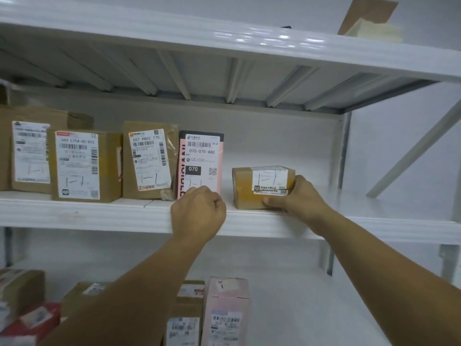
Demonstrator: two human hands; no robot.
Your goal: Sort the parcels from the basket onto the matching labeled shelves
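Observation:
A small brown cardboard parcel [247, 187] with a white label marked "1-1" sits on the middle white shelf [99, 213]. My right hand [298, 194] grips its right end, thumb under the front bottom edge. My left hand [199, 211] is curled into a fist at the shelf's front edge, just in front of a pink-and-black parcel [199, 156] labelled 070-070-A80; it holds nothing visible. A gap separates the small parcel from the pink one.
Left of the pink parcel stand three brown labelled boxes [147, 158], [82, 166], [30, 153]. The lower shelf holds several parcels, among them a pink box [224, 310]. A cardboard piece [366, 18] lies on the top shelf. A diagonal brace [411, 151] runs at right.

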